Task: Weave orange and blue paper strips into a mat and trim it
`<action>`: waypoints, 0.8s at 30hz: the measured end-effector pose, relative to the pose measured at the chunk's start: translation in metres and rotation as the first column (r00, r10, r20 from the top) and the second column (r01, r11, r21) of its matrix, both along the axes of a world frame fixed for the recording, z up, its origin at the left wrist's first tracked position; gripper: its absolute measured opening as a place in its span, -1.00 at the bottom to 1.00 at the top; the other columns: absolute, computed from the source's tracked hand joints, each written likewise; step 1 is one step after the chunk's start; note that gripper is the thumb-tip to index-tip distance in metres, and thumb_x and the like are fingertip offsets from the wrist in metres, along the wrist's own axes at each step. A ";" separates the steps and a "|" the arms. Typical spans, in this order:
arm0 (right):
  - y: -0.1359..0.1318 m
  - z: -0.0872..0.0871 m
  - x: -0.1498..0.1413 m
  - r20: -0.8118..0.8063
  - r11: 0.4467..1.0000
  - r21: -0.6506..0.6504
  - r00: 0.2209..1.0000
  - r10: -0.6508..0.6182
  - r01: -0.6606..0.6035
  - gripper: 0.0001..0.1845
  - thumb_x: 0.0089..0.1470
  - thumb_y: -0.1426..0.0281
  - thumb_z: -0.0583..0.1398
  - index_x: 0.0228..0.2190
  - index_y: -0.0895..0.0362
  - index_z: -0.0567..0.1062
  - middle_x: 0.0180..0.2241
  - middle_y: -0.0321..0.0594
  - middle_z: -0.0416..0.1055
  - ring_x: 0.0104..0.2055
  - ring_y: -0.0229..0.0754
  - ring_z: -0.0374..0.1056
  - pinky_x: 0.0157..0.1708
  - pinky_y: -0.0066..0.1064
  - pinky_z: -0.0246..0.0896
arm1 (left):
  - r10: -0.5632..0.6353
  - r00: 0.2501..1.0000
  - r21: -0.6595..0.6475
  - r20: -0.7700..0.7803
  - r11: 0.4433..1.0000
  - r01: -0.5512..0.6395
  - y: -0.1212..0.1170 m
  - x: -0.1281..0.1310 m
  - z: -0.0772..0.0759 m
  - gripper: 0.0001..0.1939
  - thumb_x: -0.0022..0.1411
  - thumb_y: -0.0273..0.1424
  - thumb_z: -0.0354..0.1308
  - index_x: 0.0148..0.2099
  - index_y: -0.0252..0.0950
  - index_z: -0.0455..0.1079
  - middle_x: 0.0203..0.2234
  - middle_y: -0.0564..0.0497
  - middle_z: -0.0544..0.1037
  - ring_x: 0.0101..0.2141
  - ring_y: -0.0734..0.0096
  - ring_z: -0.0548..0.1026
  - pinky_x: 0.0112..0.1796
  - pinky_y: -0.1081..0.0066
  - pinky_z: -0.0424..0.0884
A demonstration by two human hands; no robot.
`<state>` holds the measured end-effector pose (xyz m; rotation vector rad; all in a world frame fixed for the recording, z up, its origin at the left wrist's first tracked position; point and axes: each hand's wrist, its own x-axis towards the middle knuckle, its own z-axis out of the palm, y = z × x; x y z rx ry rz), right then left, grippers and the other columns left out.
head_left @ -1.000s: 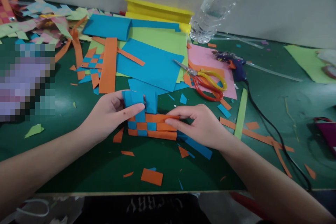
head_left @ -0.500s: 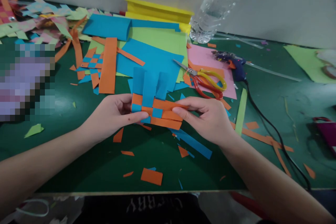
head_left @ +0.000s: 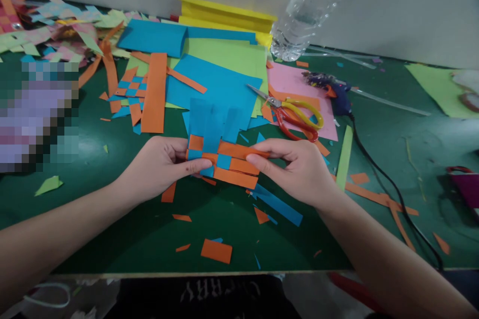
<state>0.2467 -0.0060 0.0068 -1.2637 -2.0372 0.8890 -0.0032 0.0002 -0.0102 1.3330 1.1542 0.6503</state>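
**Woven blue-and-orange paper piece gripped at both sides**

Head view: The woven piece (head_left: 224,162) was in both hands, midway along the near edge of the green tabletop (head_left: 130,239) and set back from it; contact with the surface could not be told. Left hand (head_left: 160,164): thumb across the front of the weave's left end, fingers partly hidden behind. Right hand (head_left: 295,164): orange strip ends pinched between thumb and fingers. Blue strips stood up from the weave, away from the near edge. A loose blue strip (head_left: 280,207) lay just nearer that edge. Toward the far edge: blue sheet (head_left: 220,89), scissors (head_left: 276,103) partly over pink paper (head_left: 286,77), glue gun (head_left: 339,97), clear bottle (head_left: 303,20).
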 end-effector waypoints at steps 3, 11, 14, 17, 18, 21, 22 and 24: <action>0.001 0.001 0.000 -0.013 0.999 0.001 0.999 0.032 -0.032 -0.79 0.20 0.28 0.23 -0.38 0.11 0.61 -0.43 -0.29 0.57 -0.47 -0.32 0.41 -0.52 -0.50 0.26 | -0.002 1.000 -0.005 -0.011 1.000 0.002 -0.001 0.001 0.003 -0.86 0.09 -0.22 0.38 -0.36 -0.17 0.61 -0.41 0.10 0.70 -0.36 0.30 0.66 -0.30 0.43 0.63; 0.001 -0.001 -0.001 -0.025 0.996 -0.045 0.996 0.081 -0.082 -0.80 0.19 0.27 0.24 -0.32 0.14 0.59 -0.38 -0.30 0.58 -0.40 -0.32 0.43 -0.41 -0.51 0.28 | -0.010 0.995 0.094 -0.095 0.995 0.019 0.001 0.000 0.000 -0.84 0.11 -0.20 0.36 -0.38 -0.17 0.59 -0.46 0.11 0.67 -0.42 0.33 0.63 -0.37 0.45 0.58; 0.000 -0.002 -0.002 -0.011 0.995 -0.061 0.997 0.079 -0.080 -0.80 0.19 0.27 0.24 -0.35 0.13 0.59 -0.40 -0.29 0.58 -0.41 -0.31 0.44 -0.41 -0.49 0.28 | -0.022 0.995 0.125 -0.093 0.992 0.033 0.000 0.001 0.000 -0.84 0.11 -0.21 0.35 -0.37 -0.17 0.58 -0.46 0.11 0.67 -0.43 0.35 0.62 -0.37 0.47 0.57; -0.001 -0.002 -0.003 0.008 0.994 -0.076 0.997 0.076 -0.075 -0.80 0.20 0.29 0.23 -0.39 0.11 0.60 -0.41 -0.29 0.59 -0.41 -0.28 0.46 -0.41 -0.48 0.30 | -0.013 0.994 0.136 -0.108 0.990 0.028 -0.002 0.002 0.001 -0.79 0.07 -0.17 0.35 -0.40 -0.19 0.55 -0.49 0.08 0.65 -0.47 0.35 0.58 -0.44 0.46 0.54; -0.002 -0.002 -0.003 0.014 0.993 -0.083 0.997 0.082 -0.081 -0.81 0.20 0.30 0.23 -0.39 0.11 0.61 -0.40 -0.29 0.60 -0.40 -0.28 0.47 -0.41 -0.48 0.30 | -0.006 0.992 0.137 -0.128 0.990 0.023 -0.002 0.001 0.001 -0.76 0.06 -0.14 0.35 -0.41 -0.20 0.54 -0.50 0.06 0.64 -0.49 0.34 0.57 -0.48 0.46 0.52; -0.003 -0.002 -0.003 0.024 0.988 -0.089 0.991 0.129 -0.126 -0.84 0.20 0.32 0.24 -0.34 0.10 0.62 -0.37 -0.30 0.62 -0.38 -0.29 0.49 -0.42 -0.50 0.30 | -0.002 0.981 0.155 -0.192 0.987 0.032 -0.003 0.000 0.002 -0.67 0.06 -0.06 0.32 -0.47 -0.22 0.51 -0.57 0.05 0.60 -0.54 0.33 0.53 -0.54 0.45 0.46; -0.003 -0.002 -0.003 0.026 0.985 -0.086 0.988 0.153 -0.150 -0.84 0.20 0.32 0.24 -0.33 0.09 0.62 -0.36 -0.30 0.62 -0.39 -0.30 0.49 -0.43 -0.51 0.29 | -0.005 0.979 0.165 -0.203 0.986 0.039 -0.003 0.000 0.001 -0.66 0.07 -0.05 0.31 -0.49 -0.22 0.51 -0.57 0.04 0.59 -0.53 0.32 0.53 -0.53 0.44 0.46; -0.004 -0.003 -0.004 0.026 0.978 -0.075 0.980 0.199 -0.197 -0.84 0.20 0.32 0.24 -0.33 0.08 0.63 -0.36 -0.31 0.62 -0.42 -0.32 0.47 -0.46 -0.52 0.26 | -0.011 0.977 0.174 -0.212 0.984 0.049 -0.004 -0.001 0.001 -0.65 0.08 -0.04 0.29 -0.50 -0.21 0.52 -0.55 0.04 0.60 -0.48 0.29 0.55 -0.50 0.43 0.47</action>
